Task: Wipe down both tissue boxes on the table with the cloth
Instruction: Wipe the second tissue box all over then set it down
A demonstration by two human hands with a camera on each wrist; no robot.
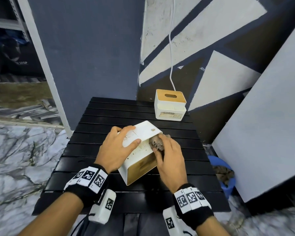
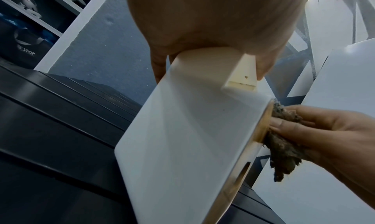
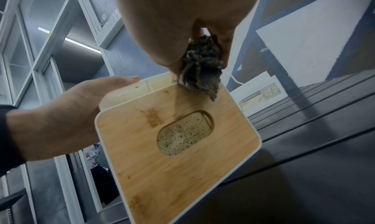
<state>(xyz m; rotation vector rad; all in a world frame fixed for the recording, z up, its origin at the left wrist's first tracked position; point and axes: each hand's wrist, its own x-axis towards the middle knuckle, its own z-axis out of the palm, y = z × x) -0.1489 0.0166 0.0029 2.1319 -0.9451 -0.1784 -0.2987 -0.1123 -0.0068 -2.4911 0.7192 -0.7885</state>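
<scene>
I see the near tissue box (image 1: 140,150) tipped on its side at the middle of the black slatted table (image 1: 109,109), wooden lid facing me and to the right. My left hand (image 1: 117,149) holds it from above: fingers spread over the white upper face, thumb down the nearer side, so it's clamped on the box. In the left wrist view the palm (image 2: 202,19) sits on the box's top edge and the box's white wall (image 2: 182,139) fills the centre.

My right hand (image 1: 170,160) pinches a bunched grey-brown cloth (image 1: 156,143) btwn thumb and fingers, pressed at the box's right end, near the lid's edge. Right wrist view shows the cloth (image 3: 201,70) hanging from the fingers and touching the upper edge of the bamboo lid (image 3: 178,147); the oval slot (image 3: 185,133) shows speckled material inside.

2nd tissue box (image 1: 170,104) stands upright at the far right corner of the table, well apart from the hands, lid on top, label facing me. A white cable (image 1: 171,48) runs down the wall behind it. A blue bowl (image 1: 223,174) sits on the floor right of the table.
</scene>
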